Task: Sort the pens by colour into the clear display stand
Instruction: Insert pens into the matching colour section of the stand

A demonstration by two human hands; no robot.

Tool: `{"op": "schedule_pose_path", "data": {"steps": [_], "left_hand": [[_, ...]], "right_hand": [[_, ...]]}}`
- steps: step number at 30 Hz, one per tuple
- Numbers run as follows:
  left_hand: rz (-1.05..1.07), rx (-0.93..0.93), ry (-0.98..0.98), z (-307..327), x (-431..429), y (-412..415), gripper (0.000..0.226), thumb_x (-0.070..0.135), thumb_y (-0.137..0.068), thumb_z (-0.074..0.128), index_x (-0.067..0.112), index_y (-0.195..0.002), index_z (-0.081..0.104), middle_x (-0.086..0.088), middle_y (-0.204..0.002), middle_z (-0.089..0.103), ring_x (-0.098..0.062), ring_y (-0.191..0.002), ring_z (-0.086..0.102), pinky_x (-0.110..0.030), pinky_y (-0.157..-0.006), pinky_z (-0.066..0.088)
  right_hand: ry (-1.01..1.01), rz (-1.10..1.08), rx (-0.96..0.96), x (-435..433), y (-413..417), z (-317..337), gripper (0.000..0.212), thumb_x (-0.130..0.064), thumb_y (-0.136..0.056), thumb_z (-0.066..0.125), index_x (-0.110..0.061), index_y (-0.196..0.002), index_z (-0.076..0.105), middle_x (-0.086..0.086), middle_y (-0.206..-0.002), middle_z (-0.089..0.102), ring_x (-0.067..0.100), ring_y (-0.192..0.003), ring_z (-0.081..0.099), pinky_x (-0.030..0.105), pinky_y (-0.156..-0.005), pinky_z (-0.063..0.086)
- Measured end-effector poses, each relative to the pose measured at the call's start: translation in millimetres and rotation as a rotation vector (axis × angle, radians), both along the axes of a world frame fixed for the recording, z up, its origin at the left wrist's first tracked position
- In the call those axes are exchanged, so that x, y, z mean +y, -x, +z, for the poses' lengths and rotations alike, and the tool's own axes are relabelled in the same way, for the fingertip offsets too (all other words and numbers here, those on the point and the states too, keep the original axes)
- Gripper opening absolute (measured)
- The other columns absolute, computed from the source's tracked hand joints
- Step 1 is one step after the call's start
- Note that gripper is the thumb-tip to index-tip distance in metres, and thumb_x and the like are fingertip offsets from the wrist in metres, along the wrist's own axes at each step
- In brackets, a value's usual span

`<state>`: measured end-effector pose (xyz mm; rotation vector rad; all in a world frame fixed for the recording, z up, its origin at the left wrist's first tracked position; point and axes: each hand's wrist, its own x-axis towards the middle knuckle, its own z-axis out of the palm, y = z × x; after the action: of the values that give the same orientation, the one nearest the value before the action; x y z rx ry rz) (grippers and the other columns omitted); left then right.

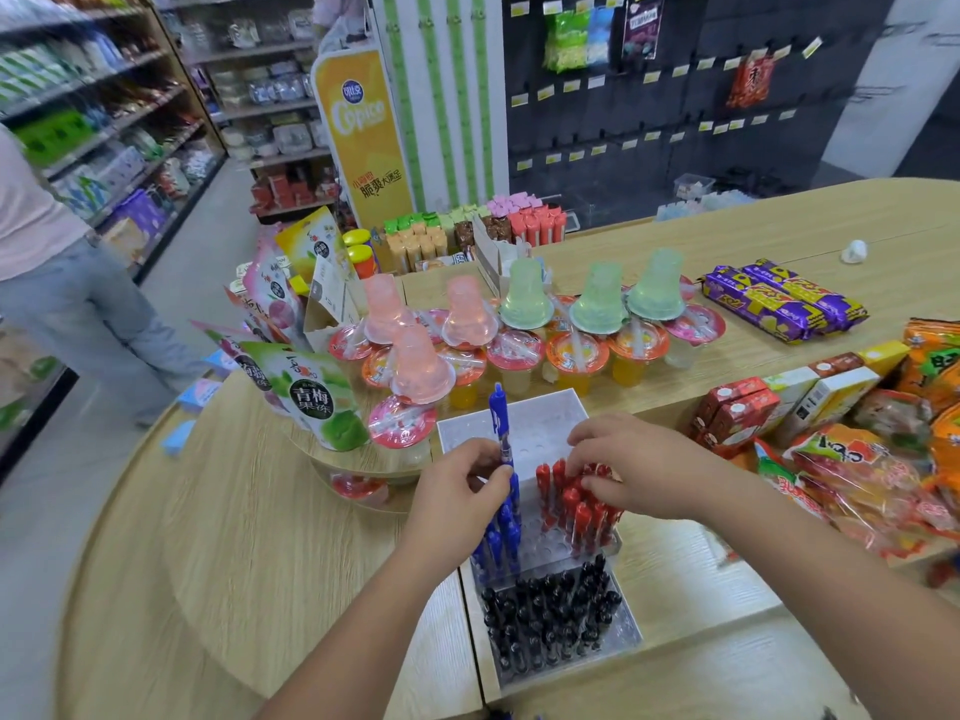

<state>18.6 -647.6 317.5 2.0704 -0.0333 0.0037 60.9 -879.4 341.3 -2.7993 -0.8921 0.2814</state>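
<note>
A: What writing can be read?

B: "青梅果冻" is printed on the green-and-white jelly pouch (311,402) by the pale wooden counter's (249,537) left edge. "Copico" is seen on the yellow floor sign (363,122).

A: And the pens?

B: A blue plastic pen (500,423) is pinched upright by the left hand (457,485), above the blue pens (501,537) slotted at the left of the clear perforated display stand (540,423), near the counter's near edge. The red pens (576,506) on its right side are gripped by the right hand's (628,459) curled fingers. Black pens (550,615) are packed nearest.
</note>
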Motion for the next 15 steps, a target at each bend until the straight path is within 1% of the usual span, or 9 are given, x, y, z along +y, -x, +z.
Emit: {"op": "schedule_pose_path", "data": {"steps": [3,6,9,13,15], "left_hand": [[0.001,-0.005,-0.008,-0.6,-0.3,-0.4,0.011,0.019,-0.093,0.062,0.029,-0.093,0.067,0.012,-0.083,0.069,-0.006,-0.075,0.064,-0.020,-0.067,0.054],[-0.006,-0.006,-0.005,-0.6,0.1,-0.9,0.012,0.018,-0.093,0.062,0.028,-0.094,0.067,0.012,-0.083,0.069,-0.005,-0.074,0.064,-0.019,-0.066,0.054],[-0.001,0.007,-0.007,-0.9,-0.3,-1.6,0.012,0.020,-0.093,0.061,0.029,-0.097,0.068,0.013,-0.083,0.069,-0.005,-0.073,0.063,-0.017,-0.064,0.052],[0.002,0.013,-0.010,-0.8,-0.3,-0.9,0.012,0.020,-0.093,0.062,0.029,-0.097,0.067,0.013,-0.083,0.069,-0.004,-0.071,0.062,-0.016,-0.064,0.052],[0.005,0.015,-0.009,-0.2,-0.6,-0.5,0.011,0.021,-0.093,0.062,0.029,-0.097,0.067,0.013,-0.083,0.068,-0.003,-0.071,0.062,-0.014,-0.062,0.050]], "right_hand": [[0.085,0.048,-0.035,7.2,-0.4,4.2,0.026,-0.037,-0.093,0.050,-0.038,-0.115,0.065,-0.015,-0.136,0.048,0.007,-0.126,0.041,0.032,-0.093,0.047],[0.171,0.054,-0.125,14.3,-2.3,5.0,0.029,-0.036,-0.091,0.049,-0.036,-0.116,0.065,-0.013,-0.130,0.053,0.011,-0.120,0.045,0.032,-0.085,0.051],[0.226,0.054,-0.177,22.1,-4.8,2.1,0.022,-0.032,-0.090,0.053,-0.033,-0.106,0.067,-0.013,-0.123,0.056,0.014,-0.113,0.047,0.029,-0.074,0.047],[0.163,0.012,-0.116,24.5,-7.8,-2.2,0.014,-0.032,-0.092,0.058,-0.029,-0.096,0.071,-0.014,-0.125,0.055,0.012,-0.114,0.047,0.031,-0.077,0.051],[0.154,0.007,-0.125,23.4,-8.4,-4.5,0.016,-0.034,-0.093,0.057,-0.028,-0.099,0.071,-0.015,-0.126,0.054,0.011,-0.114,0.046,0.030,-0.076,0.051]]}}
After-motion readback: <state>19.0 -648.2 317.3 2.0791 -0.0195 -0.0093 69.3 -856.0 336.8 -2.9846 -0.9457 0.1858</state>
